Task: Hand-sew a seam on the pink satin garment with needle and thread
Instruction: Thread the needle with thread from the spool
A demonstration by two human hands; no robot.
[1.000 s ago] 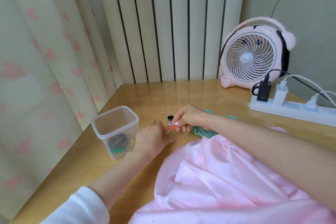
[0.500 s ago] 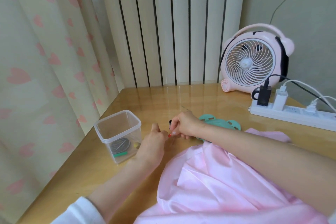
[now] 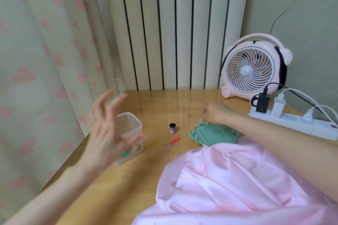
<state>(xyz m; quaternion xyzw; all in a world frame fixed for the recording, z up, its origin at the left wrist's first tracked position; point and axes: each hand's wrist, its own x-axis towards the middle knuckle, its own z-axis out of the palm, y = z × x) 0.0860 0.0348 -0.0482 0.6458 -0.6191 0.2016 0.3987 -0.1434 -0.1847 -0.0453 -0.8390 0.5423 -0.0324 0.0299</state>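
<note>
The pink satin garment point(image 3: 228, 179) lies bunched on the near right of the wooden table point(image 3: 161, 102), under my right forearm. My right hand point(image 3: 215, 113) hovers past the garment at the far edge of a green lid point(image 3: 212, 134), fingers pinched; a thin needle tip point(image 3: 221, 100) sticks out above the knuckles. My left hand point(image 3: 108, 129) is raised and blurred, fingers spread, holding nothing, in front of a clear plastic box point(image 3: 130, 120). A small dark thread spool point(image 3: 172, 128) stands upright mid-table. A red-handled tool point(image 3: 172, 141) lies just in front of it.
A pink desk fan point(image 3: 250, 71) stands at the back right, beside a white power strip point(image 3: 292, 120) with plugs and cables. A heart-print curtain point(image 3: 36, 60) hangs along the table's left edge, and a ribbed radiator point(image 3: 173, 29) stands behind.
The hands have separated: my left rose and opened, my right moved right over the green lid. The red-handled tool left my right hand and now lies on the table.
</note>
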